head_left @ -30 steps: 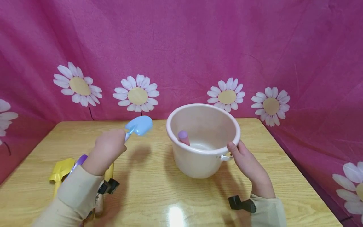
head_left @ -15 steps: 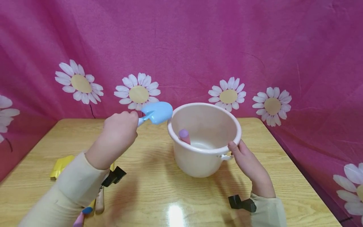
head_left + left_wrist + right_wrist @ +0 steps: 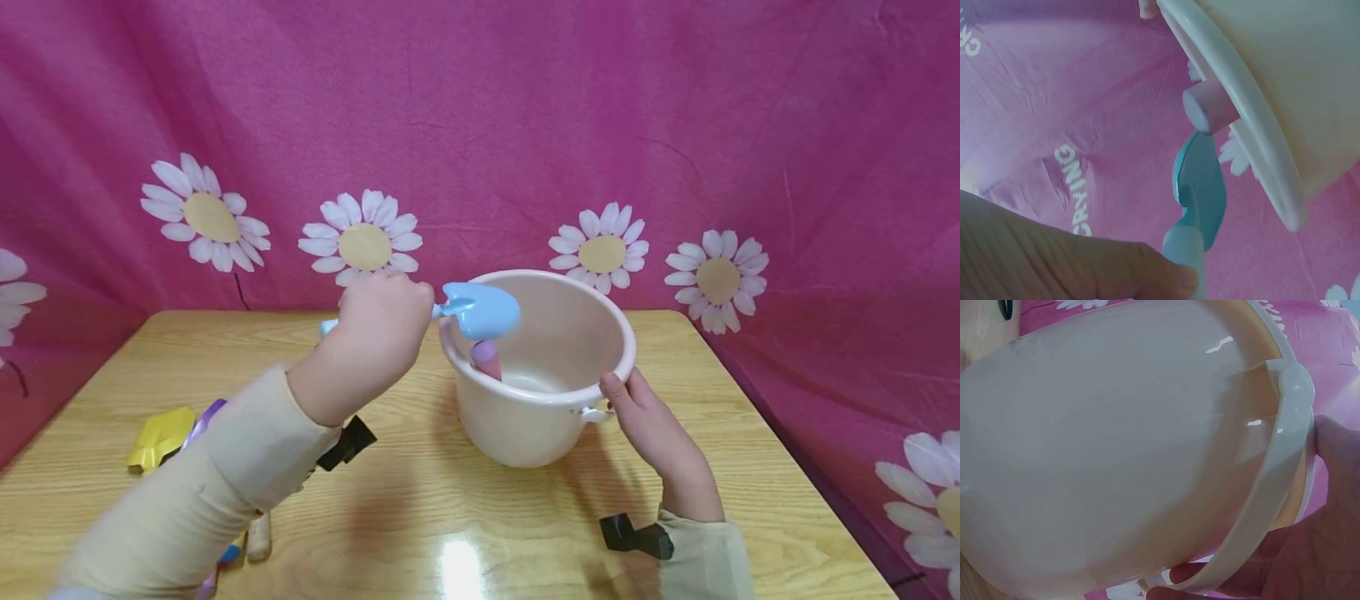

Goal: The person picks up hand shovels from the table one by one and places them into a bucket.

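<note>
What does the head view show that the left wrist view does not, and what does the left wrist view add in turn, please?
Only the head view shows the wooden table and the yellow shovel lying on it. Only the left wrist view shows the white lettering on the pink cloth. Both show the left hand holding the blue trowel, and the pale bucket.

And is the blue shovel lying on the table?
No, the left hand grips the blue shovel, holding it up above the table.
</note>
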`<state>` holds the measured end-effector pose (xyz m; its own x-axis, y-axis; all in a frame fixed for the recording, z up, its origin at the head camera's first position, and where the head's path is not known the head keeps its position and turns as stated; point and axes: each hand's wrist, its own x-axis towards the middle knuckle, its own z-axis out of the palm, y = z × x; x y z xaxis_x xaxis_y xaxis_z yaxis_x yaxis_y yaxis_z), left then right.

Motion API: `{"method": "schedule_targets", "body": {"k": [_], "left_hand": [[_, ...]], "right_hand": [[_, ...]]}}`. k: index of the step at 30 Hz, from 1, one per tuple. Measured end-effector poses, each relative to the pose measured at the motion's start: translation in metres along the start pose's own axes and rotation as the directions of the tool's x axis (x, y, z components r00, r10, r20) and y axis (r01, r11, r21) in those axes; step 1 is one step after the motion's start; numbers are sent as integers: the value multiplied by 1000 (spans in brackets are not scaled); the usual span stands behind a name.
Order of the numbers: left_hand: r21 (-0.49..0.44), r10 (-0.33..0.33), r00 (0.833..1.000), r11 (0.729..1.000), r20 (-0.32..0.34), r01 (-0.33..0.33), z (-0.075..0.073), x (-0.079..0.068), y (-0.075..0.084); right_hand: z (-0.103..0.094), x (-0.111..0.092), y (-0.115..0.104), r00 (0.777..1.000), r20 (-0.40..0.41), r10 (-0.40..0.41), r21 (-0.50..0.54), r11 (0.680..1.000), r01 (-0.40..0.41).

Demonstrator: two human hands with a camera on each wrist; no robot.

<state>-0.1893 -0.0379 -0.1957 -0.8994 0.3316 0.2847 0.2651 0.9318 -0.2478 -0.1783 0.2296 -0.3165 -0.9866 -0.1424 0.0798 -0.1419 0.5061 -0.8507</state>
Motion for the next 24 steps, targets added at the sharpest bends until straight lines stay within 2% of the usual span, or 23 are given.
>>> {"method": "schedule_targets", "body": {"k": [2,6,9,16,21,24], "left_hand": [[-14,3,997,1000,81,-2,-2,4,5],[-14,10,985,1000,174,-7,-4,11,13],[18,23,977,999,211,-27,-4,16,18],[88,67,968,992,240,-91,3,27,34],[103,103,948,985,300,-140,11,37,45],[94,109,937,985,332,-148,15,43,50]], "right_hand": [[0,0,0,1000,3,-3,3,1000,3],[0,0,-1,1000,5,3,2,1000,-3],[-1,0,-1,1000,4,10,-3,1000,-10],[-2,-1,-1,1000,1,0,4,1000,0],[0,-1,-1,1000,-7,10,-5,1000,-10],[1,0,0,1000,-8,2,2,1000,-2]]}}
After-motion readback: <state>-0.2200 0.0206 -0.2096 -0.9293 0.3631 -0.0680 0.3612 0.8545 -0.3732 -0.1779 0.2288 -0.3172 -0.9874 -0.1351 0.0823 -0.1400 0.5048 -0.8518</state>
